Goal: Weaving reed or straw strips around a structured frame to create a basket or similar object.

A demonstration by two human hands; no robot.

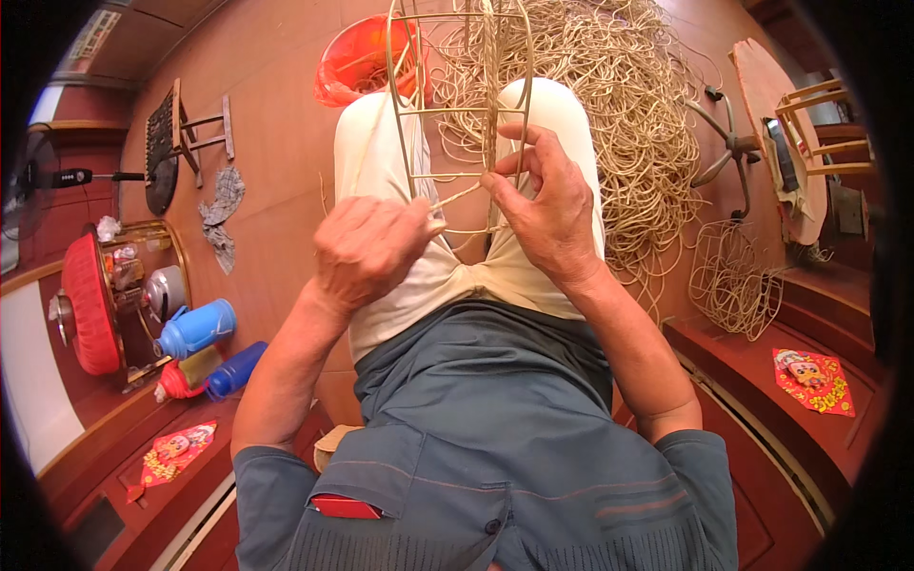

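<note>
A wire frame with long rods and thin crossbars stands between my knees. Wound cord runs along one of its rods. My left hand is closed in a fist on a pale cord, which stretches across to the frame's lower end. At that end my right hand pinches the cord against the frame with thumb and forefinger, while its other fingers curl beside the right-hand rod. What lies inside the left fist is hidden.
A large heap of loose cord covers the floor beyond my right knee. A red bucket with a plastic liner stands past my left knee. Thermos flasks and a stool are on the left; a round table is at right.
</note>
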